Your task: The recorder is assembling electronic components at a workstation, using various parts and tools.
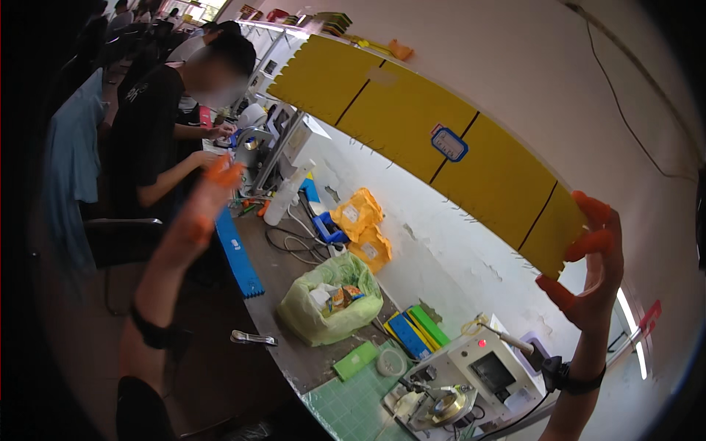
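Observation:
A long yellow board [412, 132] with black cross lines, notched ends and a blue-framed label is held up at a slant over the bench. Fine hair-like strands stick out along its lower edge. Its right end sits between the thumb and fingers of my right hand [596, 272], which wears orange finger covers. My left hand [202, 202], also in orange finger covers, is raised at the left, apart from the board. Motion blurs its fingers, so their pose is unclear.
Below are a bench machine [463, 382] with a small screen, a green cutting mat [346, 408], a bin with a pale green liner [331, 301], a blue strip [237, 253] and orange packets [360, 220]. A co-worker [158, 125] sits at the far left.

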Available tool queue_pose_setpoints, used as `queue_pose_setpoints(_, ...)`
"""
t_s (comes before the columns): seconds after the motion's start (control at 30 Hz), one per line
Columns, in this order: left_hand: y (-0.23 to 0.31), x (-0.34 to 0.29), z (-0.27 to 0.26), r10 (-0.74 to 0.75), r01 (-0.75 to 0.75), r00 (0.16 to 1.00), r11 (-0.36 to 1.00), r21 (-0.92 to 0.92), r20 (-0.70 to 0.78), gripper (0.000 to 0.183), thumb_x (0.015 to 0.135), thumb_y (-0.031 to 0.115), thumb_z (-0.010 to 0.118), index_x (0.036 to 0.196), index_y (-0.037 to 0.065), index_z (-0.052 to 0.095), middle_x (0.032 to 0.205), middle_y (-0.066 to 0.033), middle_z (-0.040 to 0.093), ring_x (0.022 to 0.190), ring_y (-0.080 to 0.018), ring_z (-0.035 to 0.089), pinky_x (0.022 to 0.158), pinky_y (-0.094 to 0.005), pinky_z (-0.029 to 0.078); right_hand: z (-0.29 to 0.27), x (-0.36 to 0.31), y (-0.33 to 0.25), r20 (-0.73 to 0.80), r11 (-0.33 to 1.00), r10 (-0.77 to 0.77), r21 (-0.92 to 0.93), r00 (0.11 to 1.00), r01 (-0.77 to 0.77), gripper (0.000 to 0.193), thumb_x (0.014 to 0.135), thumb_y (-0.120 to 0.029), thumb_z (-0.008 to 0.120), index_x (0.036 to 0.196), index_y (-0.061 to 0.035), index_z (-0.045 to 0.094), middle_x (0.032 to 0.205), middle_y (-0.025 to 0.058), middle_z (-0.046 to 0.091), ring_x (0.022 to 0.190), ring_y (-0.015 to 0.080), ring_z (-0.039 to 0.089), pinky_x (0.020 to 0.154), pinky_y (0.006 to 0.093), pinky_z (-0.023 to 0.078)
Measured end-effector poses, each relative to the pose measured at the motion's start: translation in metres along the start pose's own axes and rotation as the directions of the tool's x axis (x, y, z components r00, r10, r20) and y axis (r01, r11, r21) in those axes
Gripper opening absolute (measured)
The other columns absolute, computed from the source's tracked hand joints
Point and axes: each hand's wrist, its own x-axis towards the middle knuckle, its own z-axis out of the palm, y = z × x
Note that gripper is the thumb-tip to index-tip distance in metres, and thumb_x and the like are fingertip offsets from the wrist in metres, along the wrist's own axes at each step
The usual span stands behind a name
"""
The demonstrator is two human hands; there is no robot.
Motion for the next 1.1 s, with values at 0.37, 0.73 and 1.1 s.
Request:
queue_pose_setpoints(0.37,0.075,-0.016,0.198,-0.184,0.652,0.718,0.516,-0.556,0.672,0.029,0.105,0.012,0.05,0.128,-0.004,0.059,0.056,0.0008,0.053,0.048,-0.0032,0.047,0.048,-0.0206,0.035,0.027,0.056,0.085,-0.051,0.992,0.03,-0.12,0.998,-0.036,0.054,0.08,0.0,0.08,0.125,-0.0137,0.053,0.131,0.0154,0.05,0.128,0.0334,0.049,0.106,0.0509,0.049)
queue_pose_setpoints(0.73,0.086,-0.082,0.119,-0.53,0.406,0.836,0.771,-0.491,-0.142,0.042,0.108,0.026,0.045,0.092,-0.009,0.062,0.047,-0.0008,0.044,0.032,-0.0053,0.032,0.032,-0.0244,0.028,0.032,0.088,0.242,-0.049,0.88,0.472,-0.033,0.88,-0.474,0.027,0.104,-0.018,0.05,0.124,-0.0149,0.068,0.132,0.0148,0.059,0.128,0.0298,0.052,0.112,0.0427,0.039)
queue_pose_setpoints(1.1,0.041,-0.076,0.111,-0.464,0.416,0.886,0.784,-0.46,0.01,0.05,0.107,0.033,0.047,0.095,-0.012,0.063,0.046,-0.002,0.047,0.036,-0.0069,0.043,0.037,-0.0235,0.038,0.077,0.134,0.263,0.169,0.752,0.659,-0.163,0.733,-0.639,0.034,0.105,-0.026,0.043,0.131,-0.0156,0.063,0.135,0.0152,0.06,0.127,0.0274,0.055,0.111,0.0394,0.039)
